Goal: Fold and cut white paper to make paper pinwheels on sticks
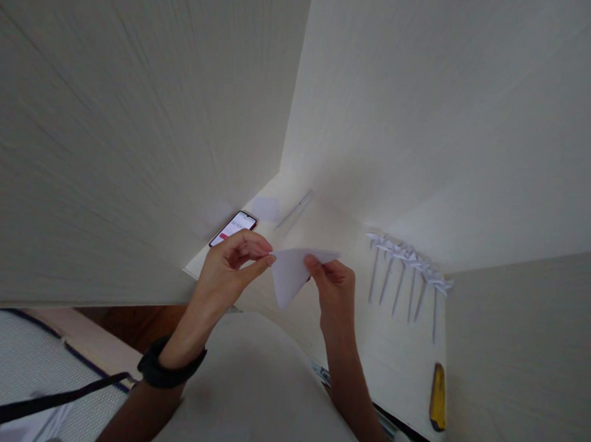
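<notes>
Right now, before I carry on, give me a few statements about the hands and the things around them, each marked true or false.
1. The left hand and right hand both touch the white paper. True.
2. The dark wristband is on the right wrist. False: the dark wristband is on the left wrist.
3. The phone has a black screen. False: the phone's screen is lit.
4. The yellow tool lies nearer the person than the row of paper-topped sticks. True.
5. The paper-topped sticks lie on the left hand's side of the white paper. False: they lie on the right hand's side.
</notes>
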{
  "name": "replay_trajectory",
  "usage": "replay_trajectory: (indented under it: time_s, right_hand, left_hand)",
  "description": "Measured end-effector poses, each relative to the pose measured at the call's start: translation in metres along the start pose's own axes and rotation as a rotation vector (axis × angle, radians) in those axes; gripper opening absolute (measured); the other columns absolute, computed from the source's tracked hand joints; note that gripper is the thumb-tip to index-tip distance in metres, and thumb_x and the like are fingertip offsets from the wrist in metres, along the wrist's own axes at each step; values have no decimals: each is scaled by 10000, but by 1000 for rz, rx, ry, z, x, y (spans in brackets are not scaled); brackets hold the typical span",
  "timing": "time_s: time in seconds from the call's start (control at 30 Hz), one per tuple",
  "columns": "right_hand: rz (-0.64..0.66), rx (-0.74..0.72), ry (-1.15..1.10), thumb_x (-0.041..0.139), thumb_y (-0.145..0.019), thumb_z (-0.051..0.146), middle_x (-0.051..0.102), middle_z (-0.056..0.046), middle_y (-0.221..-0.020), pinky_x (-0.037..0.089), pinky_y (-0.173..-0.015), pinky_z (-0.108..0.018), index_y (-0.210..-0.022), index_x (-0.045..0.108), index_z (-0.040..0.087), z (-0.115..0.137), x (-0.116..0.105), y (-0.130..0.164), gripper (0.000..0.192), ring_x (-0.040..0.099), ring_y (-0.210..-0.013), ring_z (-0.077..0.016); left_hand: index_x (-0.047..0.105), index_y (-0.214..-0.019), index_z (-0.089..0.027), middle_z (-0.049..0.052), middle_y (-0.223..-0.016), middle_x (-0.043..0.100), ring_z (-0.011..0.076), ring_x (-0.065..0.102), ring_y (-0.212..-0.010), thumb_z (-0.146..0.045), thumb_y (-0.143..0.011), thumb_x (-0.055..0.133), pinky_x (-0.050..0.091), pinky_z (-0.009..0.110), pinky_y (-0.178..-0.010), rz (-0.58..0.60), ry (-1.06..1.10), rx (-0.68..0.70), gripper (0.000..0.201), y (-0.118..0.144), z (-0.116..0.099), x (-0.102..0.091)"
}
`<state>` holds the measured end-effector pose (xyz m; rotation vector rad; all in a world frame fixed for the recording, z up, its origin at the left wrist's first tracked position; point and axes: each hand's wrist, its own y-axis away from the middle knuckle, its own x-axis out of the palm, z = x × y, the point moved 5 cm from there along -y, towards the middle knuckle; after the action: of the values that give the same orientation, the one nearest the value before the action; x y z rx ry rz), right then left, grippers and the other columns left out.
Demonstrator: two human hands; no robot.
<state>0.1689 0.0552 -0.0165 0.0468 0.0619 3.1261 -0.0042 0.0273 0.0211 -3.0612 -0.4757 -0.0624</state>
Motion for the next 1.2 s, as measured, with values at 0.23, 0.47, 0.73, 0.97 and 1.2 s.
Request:
replay_trajectory:
  time_s: [0.23,0.47,0.73,0.97,1.2]
  right_hand:
    - [29,-43,56,624,-782,371,536,27,-479,378,-500,-239,-498,558,188,12,-1,0,344,490,-493,-111]
    - [20,-78,122,578,-836,374,507,39,-466,364,-500,-232,-526,516,196,15,0,1,363,462,-473,-100]
    - [27,-153,84,553,-862,364,493,39,-524,377,-506,-222,-571,509,192,19,-3,0,341,486,-526,-108]
    - [34,-204,112,542,-871,394,496,32,-541,396,-500,-222,-575,531,188,23,-8,-5,361,488,-539,-108]
    - [-43,-229,77,582,-865,356,485,42,-530,393,-499,-208,-575,541,187,29,-14,-3,338,477,-536,-98]
  left_hand:
    - [650,-683,-209,-27,-681,599,113,549,-626,-200,-663,788,478,225,-646,-15,26,1,140,0,0,-2]
    - [651,-683,-208,-22,-692,605,117,562,-642,-210,-669,782,493,229,-661,-26,2,23,132,0,-2,-1]
    - [624,-699,-189,-28,-681,612,108,584,-628,-190,-667,754,501,213,-632,23,-41,-1,134,-2,-1,0]
    - [624,-690,-191,-24,-688,632,111,603,-642,-175,-667,741,509,209,-632,46,-32,-16,120,-2,0,1]
    - [625,-660,-187,-29,-653,620,104,588,-611,-154,-636,746,507,204,-615,87,-19,-28,127,-4,3,2]
